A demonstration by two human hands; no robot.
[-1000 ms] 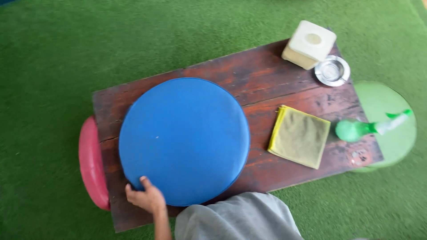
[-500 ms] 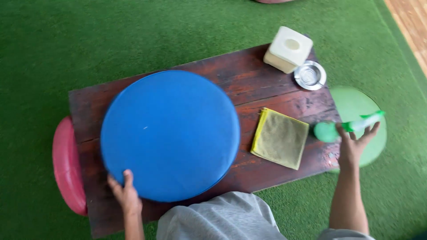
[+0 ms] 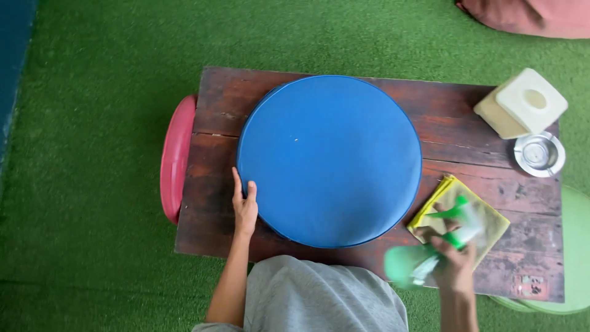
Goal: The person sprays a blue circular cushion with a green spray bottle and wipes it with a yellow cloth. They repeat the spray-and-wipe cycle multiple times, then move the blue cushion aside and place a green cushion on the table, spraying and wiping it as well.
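A big round blue cushion (image 3: 329, 160) lies flat on the dark wooden table (image 3: 479, 110). My left hand (image 3: 244, 206) rests against the cushion's left rim, fingers spread along its edge. My right hand (image 3: 453, 261) grips a green spray bottle (image 3: 424, 255), blurred with motion, just above the table's near right part. Under the bottle lies a folded yellow-green cloth (image 3: 467, 212), right of the cushion.
A cream tissue box (image 3: 521, 103) and a small round metal ashtray (image 3: 539, 154) stand at the table's far right corner. A red round cushion (image 3: 176, 157) sticks out under the left end, a light green one (image 3: 574, 246) at the right. Green turf surrounds the table.
My right hand reached the spray bottle at the table's right edge, took hold of it and brought it left over the cloth. My left hand slid up the cushion's left rim.
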